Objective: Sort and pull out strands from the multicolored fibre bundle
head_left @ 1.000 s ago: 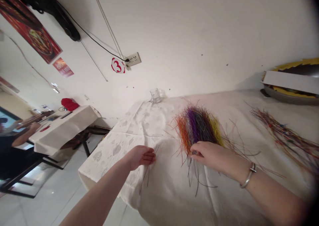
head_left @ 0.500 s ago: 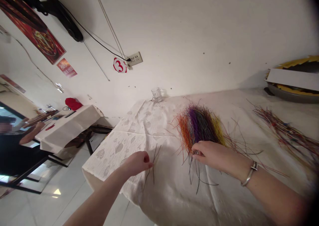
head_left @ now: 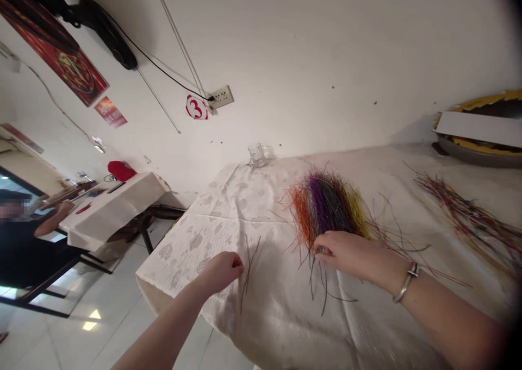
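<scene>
A thick bundle of thin wire-like strands [head_left: 330, 201], in orange, purple, dark grey, brown and yellow, lies fanned out on the white tablecloth [head_left: 285, 315]. At its near end my right hand [head_left: 338, 250] is closed in a pinch on strands; a few dark ends stick out below the fingers. Left of the bundle, my left hand [head_left: 224, 269] has its fingers curled together. Right beside those fingertips are a few loose dark strands [head_left: 248, 272] that cross one another. Whether the left fingertips grip anything is hidden.
More loose coloured strands [head_left: 468, 212] lie at the right of the table. Behind them stands a dark round container [head_left: 481, 155] with a yellow edge and a white board across it. A clear glass mug [head_left: 256, 155] is by the wall. A person [head_left: 24, 245] sits at another table [head_left: 118, 212].
My left hand has shifted slightly left, and the few loose strands by its fingertips lie at a different angle. My right hand stays at the bundle's near end.
</scene>
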The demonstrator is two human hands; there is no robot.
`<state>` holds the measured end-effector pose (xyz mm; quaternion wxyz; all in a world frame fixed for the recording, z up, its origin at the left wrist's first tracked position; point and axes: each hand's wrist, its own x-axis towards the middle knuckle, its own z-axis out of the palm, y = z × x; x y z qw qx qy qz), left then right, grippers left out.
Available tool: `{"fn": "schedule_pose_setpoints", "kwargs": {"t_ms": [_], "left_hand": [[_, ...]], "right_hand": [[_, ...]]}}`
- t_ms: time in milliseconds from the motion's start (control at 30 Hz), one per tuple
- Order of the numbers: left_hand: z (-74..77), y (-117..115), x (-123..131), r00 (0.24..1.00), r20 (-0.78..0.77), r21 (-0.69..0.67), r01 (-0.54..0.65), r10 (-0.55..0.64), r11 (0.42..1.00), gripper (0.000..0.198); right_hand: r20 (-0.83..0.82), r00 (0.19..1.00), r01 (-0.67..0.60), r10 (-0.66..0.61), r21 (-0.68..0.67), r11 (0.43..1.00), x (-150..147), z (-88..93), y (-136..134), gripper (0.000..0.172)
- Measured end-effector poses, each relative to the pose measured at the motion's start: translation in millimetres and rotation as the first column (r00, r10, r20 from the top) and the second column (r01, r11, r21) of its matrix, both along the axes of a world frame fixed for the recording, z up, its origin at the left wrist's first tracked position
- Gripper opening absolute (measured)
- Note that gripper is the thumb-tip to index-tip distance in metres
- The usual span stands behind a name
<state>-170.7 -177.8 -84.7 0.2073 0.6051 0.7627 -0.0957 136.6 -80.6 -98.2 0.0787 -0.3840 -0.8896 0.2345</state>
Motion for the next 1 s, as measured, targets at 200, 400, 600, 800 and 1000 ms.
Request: {"fn": "schedule_pose_setpoints", "kwargs": {"t_ms": [200, 400, 600, 800, 1000], "left_hand": [[-5.2, -20, 20, 1.000, 0.004, 0.077, -0.006, 0.006, 0.997, 0.013], [-14.2, -24, 22, 0.995, 0.078, 0.116, -0.069, 0.060, 0.991, 0.010], [-0.3, -20, 10, 0.975, 0.213, 0.214, -0.115, 0.069, 0.970, 0.006], [30.5, -11, 8, 0.872, 0.480, 0.280, -0.257, 0.097, 0.925, 0.008], [56.5, 8, 54, 0.643, 0.761, 0.375, -0.328, -0.086, 0.867, 0.006]], "right_hand": [[0.004, 1.000, -0.002, 0.002, 0.001, 1.000, -1, -4.3, 1, 0.015], [0.015, 1.000, -0.010, 0.010, 0.015, 1.000, -2, -4.9, 0, 0.014], [0.010, 1.000, -0.001, 0.001, 0.016, 1.000, -2, -1.6, -2, 0.014], [-0.018, 1.000, 0.008, -0.008, 0.000, 1.000, -1, 6.1, -5, 0.014], [-0.150, 0.986, 0.081, -0.074, 0.035, 0.996, 3, 28.2, -10, 0.015]]}}
